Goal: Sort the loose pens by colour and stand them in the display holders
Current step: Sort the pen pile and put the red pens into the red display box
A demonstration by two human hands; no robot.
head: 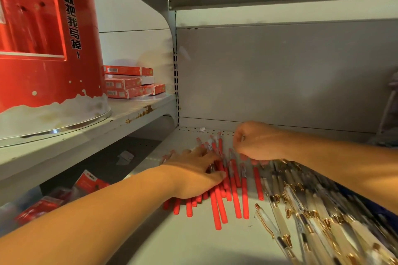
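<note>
Under left hand point(193, 176) fingers point(203, 154), red pens point(235, 198)

I am in a shop, at a stationery rack of grey metal shelves point(193, 243) hung on a slotted upright point(176, 84). Heaps of identical red pens point(234, 198) and clear gold-trimmed pens point(312, 228) lie here as stock. Beside them stand a red printed display stand point(53, 75) and stacked red boxes point(127, 84) with barcode labels.
</note>
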